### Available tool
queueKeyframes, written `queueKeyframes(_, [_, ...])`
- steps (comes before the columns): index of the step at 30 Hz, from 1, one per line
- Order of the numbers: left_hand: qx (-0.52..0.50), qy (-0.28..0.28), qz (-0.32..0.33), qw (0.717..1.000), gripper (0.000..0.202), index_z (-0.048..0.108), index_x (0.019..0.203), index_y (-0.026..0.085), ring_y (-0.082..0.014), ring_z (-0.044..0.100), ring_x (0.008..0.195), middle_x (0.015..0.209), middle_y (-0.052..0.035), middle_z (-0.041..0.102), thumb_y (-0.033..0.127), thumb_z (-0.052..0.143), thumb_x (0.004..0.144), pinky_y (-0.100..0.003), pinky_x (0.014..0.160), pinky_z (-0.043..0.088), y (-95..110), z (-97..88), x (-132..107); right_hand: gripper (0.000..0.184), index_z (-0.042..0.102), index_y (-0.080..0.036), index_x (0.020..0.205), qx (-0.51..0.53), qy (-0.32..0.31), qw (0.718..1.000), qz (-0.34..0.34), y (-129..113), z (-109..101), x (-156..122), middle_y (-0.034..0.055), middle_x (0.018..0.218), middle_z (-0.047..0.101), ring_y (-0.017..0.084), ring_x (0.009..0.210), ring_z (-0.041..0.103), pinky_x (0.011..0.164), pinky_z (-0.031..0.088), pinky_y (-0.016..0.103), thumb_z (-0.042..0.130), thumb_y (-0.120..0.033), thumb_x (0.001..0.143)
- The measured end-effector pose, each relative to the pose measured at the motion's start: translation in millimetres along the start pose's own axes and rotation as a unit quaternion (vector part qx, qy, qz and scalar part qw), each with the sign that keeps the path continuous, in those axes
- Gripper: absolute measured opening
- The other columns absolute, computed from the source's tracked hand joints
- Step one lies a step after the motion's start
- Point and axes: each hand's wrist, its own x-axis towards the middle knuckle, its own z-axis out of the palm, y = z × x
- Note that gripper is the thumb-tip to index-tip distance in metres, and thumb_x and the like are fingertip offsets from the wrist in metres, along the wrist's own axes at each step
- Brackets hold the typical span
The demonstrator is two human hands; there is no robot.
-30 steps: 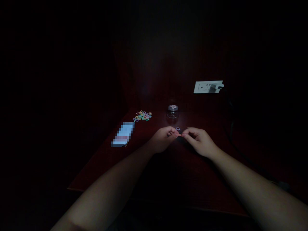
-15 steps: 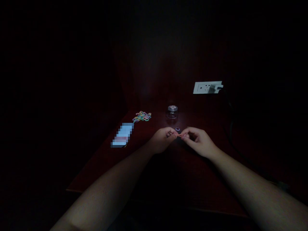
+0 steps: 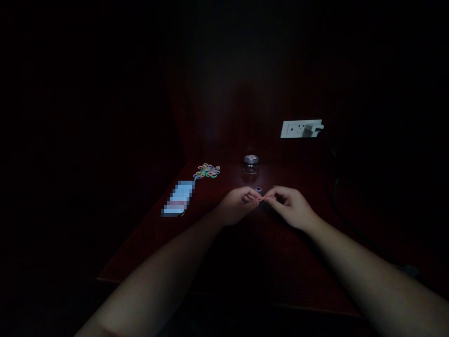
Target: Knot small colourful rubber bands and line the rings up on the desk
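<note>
Over a dark red wooden table (image 3: 287, 276), my left hand (image 3: 236, 206) and my right hand (image 3: 289, 206) meet fingertip to fingertip. Both pinch a small orange rubber band (image 3: 261, 199) held between them. A small purple ring (image 3: 258, 189) lies on the table just behind the fingertips. Farther back stands a small clear glass jar (image 3: 250, 164). To its left lies a pile of several coloured rubber bands (image 3: 207, 171).
A blurred blue and pink flat object (image 3: 178, 198) lies at the table's left edge. A white wall socket (image 3: 296, 128) with a plug in it sits at the back right; a dark cable (image 3: 336, 187) hangs from it. The surroundings are very dark.
The hands have stayed together on the orange band, with only slight finger movement. The view has shifted a little.
</note>
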Motion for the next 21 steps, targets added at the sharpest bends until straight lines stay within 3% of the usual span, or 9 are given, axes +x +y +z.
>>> queueKeyframes(8, [0.017, 0.032, -0.016, 0.999, 0.021, 0.062, 0.093, 0.011, -0.009, 0.051, 0.063, 0.075, -0.0029, 0.061, 0.026, 0.054, 0.081, -0.02, 0.057, 0.038, -0.5, -1.6, 2.0, 0.017, 0.064, -0.016, 0.081, -0.008, 0.001, 1.0, -0.002, 2.8, 1.3, 0.2, 0.0049, 0.074, 0.063, 0.016, 0.067, 0.055, 0.062, 0.042, 0.027, 0.055, -0.03, 0.082])
queueKeyframes(16, [-0.005, 0.049, -0.003, 0.999, 0.015, 0.06, 0.089, 0.01, -0.0099, 0.057, 0.072, 0.083, -0.0054, 0.064, 0.014, 0.058, 0.075, -0.022, 0.067, 0.044, 0.0, 0.8, 5.1, 0.013, 0.062, -0.015, 0.08, 0.012, -0.015, 1.0, -0.008, 0.7, 3.6, -0.3, 0.0024, 0.069, 0.057, 0.012, 0.061, 0.047, 0.058, 0.039, 0.025, 0.056, -0.026, 0.08])
queueKeyframes(21, [-0.036, 0.043, 0.001, 0.998, 0.016, 0.058, 0.09, 0.011, -0.0091, 0.057, 0.073, 0.083, -0.0045, 0.063, 0.016, 0.06, 0.075, -0.021, 0.068, 0.044, -0.8, 1.3, 4.8, 0.011, 0.061, -0.015, 0.081, 0.029, -0.026, 0.999, -0.009, 1.0, 4.2, -0.4, 0.0014, 0.068, 0.055, 0.012, 0.061, 0.046, 0.057, 0.038, 0.025, 0.057, -0.025, 0.078])
